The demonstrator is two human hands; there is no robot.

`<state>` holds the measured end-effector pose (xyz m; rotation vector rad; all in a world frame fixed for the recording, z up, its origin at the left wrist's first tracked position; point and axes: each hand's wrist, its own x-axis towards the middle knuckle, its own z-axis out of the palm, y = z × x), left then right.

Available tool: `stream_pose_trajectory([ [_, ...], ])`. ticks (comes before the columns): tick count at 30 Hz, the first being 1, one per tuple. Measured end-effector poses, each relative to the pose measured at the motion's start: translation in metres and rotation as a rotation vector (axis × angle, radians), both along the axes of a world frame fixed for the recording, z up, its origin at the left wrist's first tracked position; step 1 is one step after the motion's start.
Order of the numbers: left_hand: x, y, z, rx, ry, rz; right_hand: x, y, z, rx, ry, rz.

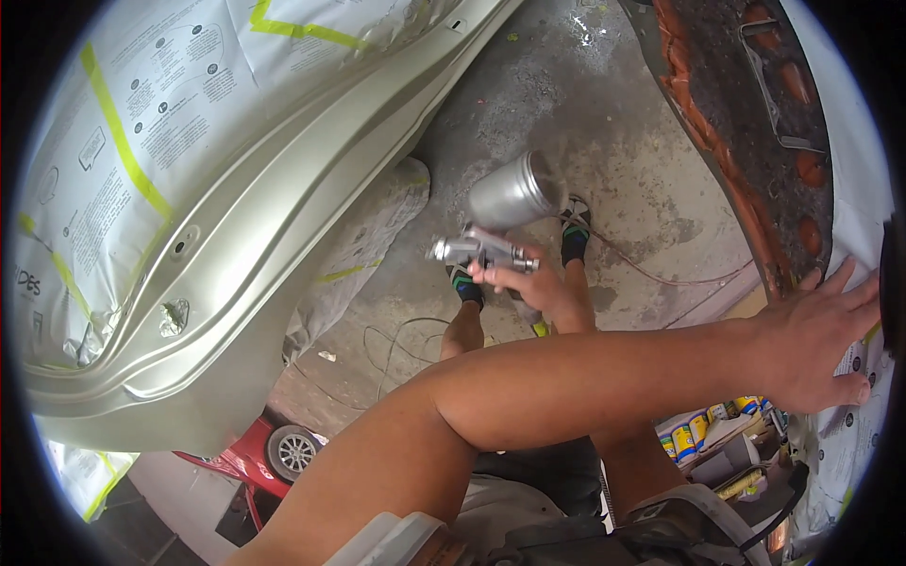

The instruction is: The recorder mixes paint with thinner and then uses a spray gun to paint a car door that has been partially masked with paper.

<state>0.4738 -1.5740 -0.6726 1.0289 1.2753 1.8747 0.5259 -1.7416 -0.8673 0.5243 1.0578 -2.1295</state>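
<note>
My right hand (540, 288) is wrapped round a metal spray gun (472, 250), held in mid-air over the floor with its nozzle end to the left. A silver paint cup (510, 193) sits on the gun and is tilted to one side. My left arm crosses over my right forearm to the far right. There my left hand (816, 344) lies with fingers spread against white masking paper (854, 429). To the left of the gun runs a glossy pale green-silver car body panel (264, 226), apart from it.
Printed masking film (189, 85) with yellow-green tape covers the upper left. A dark panel with orange patches (736, 123) stands at the upper right. A thin hose (670, 281) and a cable (382, 344) lie on the concrete floor. Cans (689, 436) fill a shelf lower right; a red car (255, 457) shows lower left.
</note>
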Motion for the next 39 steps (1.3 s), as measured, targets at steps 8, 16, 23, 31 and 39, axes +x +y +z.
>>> stream_pose_trajectory([
  [8, -0.013, -0.015, -0.001, -0.041, -0.007, -0.068, -0.041, -0.027, -0.082, 0.402, -0.021, -0.178],
  [16, -0.010, -0.013, -0.008, -0.037, -0.028, -0.070, -0.097, 0.015, -0.141, 0.628, -0.056, -0.412],
  [23, -0.009, -0.012, -0.003, -0.027, -0.034, -0.070, -0.125, 0.036, -0.125, 0.706, 0.040, -0.695],
  [31, -0.023, -0.021, 0.013, -0.095, -0.026, -0.119, -0.053, 0.011, -0.056, 0.347, -0.056, -0.274],
  [39, -0.043, -0.027, 0.029, -0.170, 0.032, -0.182, -0.043, -0.004, -0.017, 0.436, -0.005, -0.307],
])
